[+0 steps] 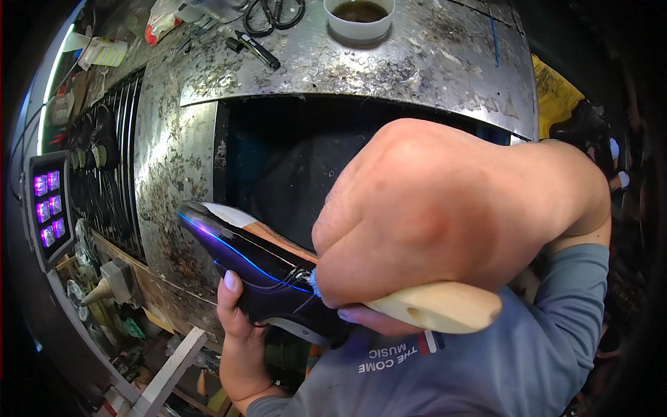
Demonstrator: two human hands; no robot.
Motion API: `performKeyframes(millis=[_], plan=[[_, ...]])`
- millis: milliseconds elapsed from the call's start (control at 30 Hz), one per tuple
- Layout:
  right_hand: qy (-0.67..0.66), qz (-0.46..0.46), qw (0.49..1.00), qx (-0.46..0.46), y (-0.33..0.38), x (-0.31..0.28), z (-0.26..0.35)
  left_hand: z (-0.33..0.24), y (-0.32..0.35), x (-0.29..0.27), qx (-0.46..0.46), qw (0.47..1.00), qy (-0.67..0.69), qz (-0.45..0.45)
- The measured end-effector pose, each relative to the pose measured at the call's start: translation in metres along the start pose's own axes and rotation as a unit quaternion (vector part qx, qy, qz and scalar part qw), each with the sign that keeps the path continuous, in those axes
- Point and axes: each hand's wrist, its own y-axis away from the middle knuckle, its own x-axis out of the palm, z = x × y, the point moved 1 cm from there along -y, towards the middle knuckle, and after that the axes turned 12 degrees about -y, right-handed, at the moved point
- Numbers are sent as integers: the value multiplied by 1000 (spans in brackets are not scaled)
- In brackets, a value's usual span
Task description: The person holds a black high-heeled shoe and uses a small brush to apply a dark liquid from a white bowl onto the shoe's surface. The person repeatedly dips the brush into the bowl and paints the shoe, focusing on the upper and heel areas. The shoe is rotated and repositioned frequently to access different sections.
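we log one round white plastic bowl [360, 32], brown liquid [359, 12] in it, on the scuffed metal bench [431, 59]. also there: one pair of black-handled scissors [276, 29]. one black pointed shoe [267, 285] is between bench and torso. left hand [238, 309]: half-curled, gripping the shoe, some fingers hidden. right hand [403, 236]: fisted round one pale wooden handle [445, 306], at the shoe; far end we cannot tell.

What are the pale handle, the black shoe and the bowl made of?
Pale handle: probably smooth wood, with a darker knot-like spot. Black shoe: perhaps leather or a synthetic, glossy where light streaks it. Bowl: likely plastic, from its smooth, milky-white wall.
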Motion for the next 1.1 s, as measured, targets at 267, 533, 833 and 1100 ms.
performKeyframes(millis=[267,533,833,1100], plan=[[70,-52,995,-53,-8,-4,16,13,-18,14,14,987,159,-13],[111,-8,992,-67,-3,-12,20,39,-27,17,11,974,220,49],[132,-24,985,-111,-4,-9,26,53,-35,40,-3,944,314,102],[138,32,984,-110,-11,-21,32,66,-39,48,-33,937,317,142]])
